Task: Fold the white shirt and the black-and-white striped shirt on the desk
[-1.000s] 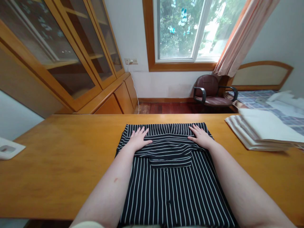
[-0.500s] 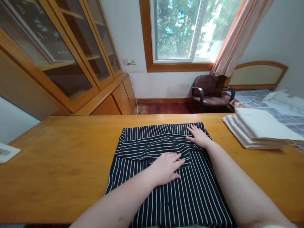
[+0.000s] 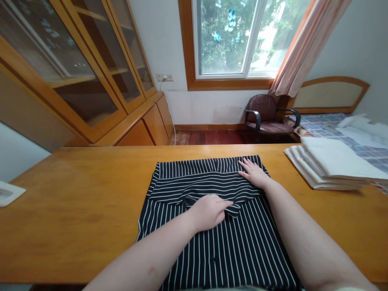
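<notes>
A black shirt with white stripes (image 3: 230, 250) lies spread on the wooden table, with a small dark button low on its front. Across its upper part runs a folded layer with stripes going sideways. My left hand (image 3: 207, 212) is closed on the loose edge of that layer near the middle, its index finger stretched along the cloth, and the edge bunches up beside the fingertips. Flat on the shirt's far right corner rests my right hand (image 3: 253, 173), fingers spread and holding nothing.
A stack of folded white cloths (image 3: 330, 169) sits on the right of the wooden table (image 3: 79, 210). At the left edge is a white object (image 3: 10, 195). Beyond the table stand a brown armchair (image 3: 262, 115), a bed (image 3: 327, 121) and a glass-door cabinet (image 3: 121, 109).
My left hand has gone from lying spread on the cloth to closing on the folded layer's edge, which is now crumpled. The right hand has stayed in place.
</notes>
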`<state>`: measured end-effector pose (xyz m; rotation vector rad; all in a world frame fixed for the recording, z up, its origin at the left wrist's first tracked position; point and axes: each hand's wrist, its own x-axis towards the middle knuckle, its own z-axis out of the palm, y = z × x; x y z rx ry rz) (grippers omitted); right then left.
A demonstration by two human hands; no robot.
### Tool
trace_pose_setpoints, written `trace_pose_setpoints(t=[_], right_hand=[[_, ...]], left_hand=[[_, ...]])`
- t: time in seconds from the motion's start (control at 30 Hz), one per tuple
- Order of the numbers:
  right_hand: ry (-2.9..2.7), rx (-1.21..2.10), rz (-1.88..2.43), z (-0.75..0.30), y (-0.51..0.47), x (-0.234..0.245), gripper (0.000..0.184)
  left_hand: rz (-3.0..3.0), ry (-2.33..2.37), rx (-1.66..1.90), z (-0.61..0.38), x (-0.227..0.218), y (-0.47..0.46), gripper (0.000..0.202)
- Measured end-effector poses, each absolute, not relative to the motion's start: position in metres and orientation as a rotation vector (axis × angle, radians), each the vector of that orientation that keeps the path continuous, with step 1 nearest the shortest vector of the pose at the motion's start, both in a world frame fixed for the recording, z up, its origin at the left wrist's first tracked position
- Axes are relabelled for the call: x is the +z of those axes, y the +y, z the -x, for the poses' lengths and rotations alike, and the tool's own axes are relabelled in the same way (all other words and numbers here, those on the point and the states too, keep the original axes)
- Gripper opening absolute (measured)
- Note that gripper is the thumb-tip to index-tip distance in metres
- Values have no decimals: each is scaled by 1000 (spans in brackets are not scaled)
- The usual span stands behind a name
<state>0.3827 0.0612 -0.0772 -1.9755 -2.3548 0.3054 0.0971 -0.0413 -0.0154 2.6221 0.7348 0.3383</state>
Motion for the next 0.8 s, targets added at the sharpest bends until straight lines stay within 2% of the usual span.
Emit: trace_pose_setpoints(t=[0.1, 0.27, 0.43, 0.6, 0.8], right_hand=[[-2347, 311, 1979, -382, 61, -76, 67], [-2344, 303, 1965, -382, 59, -74, 69], [-2360, 294, 1983, -380, 58, -72, 70], [-2362, 285, 1980, -379, 57, -70, 71], [-2363, 286, 1987, -378, 57, -70, 71]], left_hand=[[-2610, 664, 218, -98, -11, -41, 35], [-2555, 702, 188, -94, -3, -35, 41], [-2435, 1266, 224, -58, -1, -1, 47], [-2096, 1896, -70, -2, -25, 42, 64], [-2157, 1946, -54, 33, -54, 61, 65]])
